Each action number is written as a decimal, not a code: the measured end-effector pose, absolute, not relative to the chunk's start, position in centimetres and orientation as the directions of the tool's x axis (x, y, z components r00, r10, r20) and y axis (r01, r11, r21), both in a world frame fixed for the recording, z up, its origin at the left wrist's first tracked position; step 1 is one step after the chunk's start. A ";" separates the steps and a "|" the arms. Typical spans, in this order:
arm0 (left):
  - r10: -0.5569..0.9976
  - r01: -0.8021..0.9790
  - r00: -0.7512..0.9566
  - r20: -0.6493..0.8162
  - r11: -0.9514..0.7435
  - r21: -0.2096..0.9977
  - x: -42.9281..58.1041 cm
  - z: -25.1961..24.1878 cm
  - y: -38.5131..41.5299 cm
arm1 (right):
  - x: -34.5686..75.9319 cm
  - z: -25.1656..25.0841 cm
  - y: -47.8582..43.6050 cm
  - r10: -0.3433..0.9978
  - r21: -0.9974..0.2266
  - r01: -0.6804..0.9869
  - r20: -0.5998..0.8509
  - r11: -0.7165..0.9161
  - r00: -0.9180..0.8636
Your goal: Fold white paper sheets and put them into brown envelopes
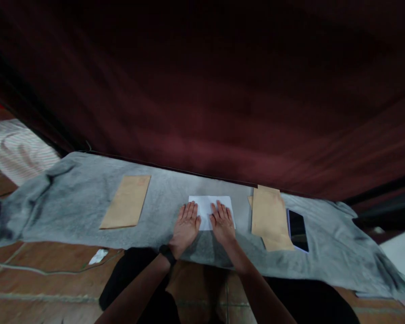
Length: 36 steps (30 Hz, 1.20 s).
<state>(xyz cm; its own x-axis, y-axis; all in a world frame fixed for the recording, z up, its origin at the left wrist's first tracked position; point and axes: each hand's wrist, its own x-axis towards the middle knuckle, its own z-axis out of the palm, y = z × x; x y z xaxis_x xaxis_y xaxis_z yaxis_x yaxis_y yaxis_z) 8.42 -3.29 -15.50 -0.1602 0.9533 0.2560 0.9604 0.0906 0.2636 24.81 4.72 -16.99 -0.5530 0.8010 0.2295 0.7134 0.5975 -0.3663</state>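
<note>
A white sheet of paper [205,204] lies on the grey cloth [165,202] in front of me. Flat against its left edge rests my left hand [186,223], fingers extended, with a dark band on the wrist. My right hand [222,222] lies palm down on the right part of the sheet, its fingers spread. Neither hand grips anything. To the left is a brown paper envelope [126,202]. Several brown paper pieces [269,213] overlap on the right, beside a dark-screened phone [298,230].
A dark red surface [202,112] rises behind the cloth. On the tiled floor [64,256] are a crumpled white scrap [98,256] and a thin cable [43,272]. Striped fabric [20,150] lies at far left, a white object [403,256] at far right.
</note>
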 end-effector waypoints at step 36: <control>0.975 0.984 -0.148 0.164 0.128 0.128 6.3 -16.3 -1.6 | 21.8 -17.7 6.1 0.790 -0.200 0.767 0.240 0.610 -0.565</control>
